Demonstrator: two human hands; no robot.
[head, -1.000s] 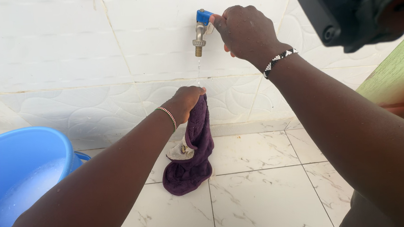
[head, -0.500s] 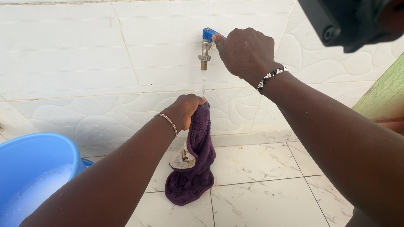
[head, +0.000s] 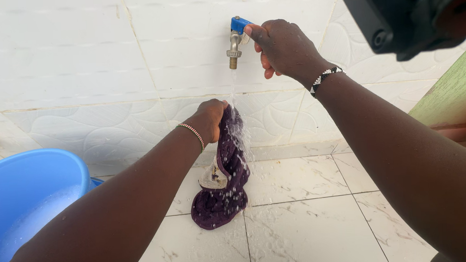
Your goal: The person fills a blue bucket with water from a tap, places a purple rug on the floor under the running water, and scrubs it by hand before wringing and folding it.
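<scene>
Water point(head: 235, 102) falls in a thin stream from a wall tap point(head: 235, 42) with a metal spout and blue handle, striking a purple towel point(head: 225, 186) held directly beneath it. The right hand point(head: 281, 45) is raised to the tap, arm stretched forward from the lower right of the view, thumb and fingers closed on the blue handle; a black-and-white beaded bracelet point(head: 325, 77) circles that wrist. The left hand point(head: 210, 119) reaches in lower, arm extended diagonally from the bottom left, fist clenched around the top of the towel with knuckles turned towards the wall; a thin beaded bangle point(head: 192, 133) sits at its wrist. The towel hangs straight down from that grip, a pale label showing at its middle, its lower end bunched on or just above the white marbled floor tiles point(head: 311, 232), where droplets scatter. Behind stands a white patterned tiled wall point(head: 83, 59). A blue plastic basin point(head: 31, 197) holding soapy water sits at the left edge, well apart from the towel
</scene>
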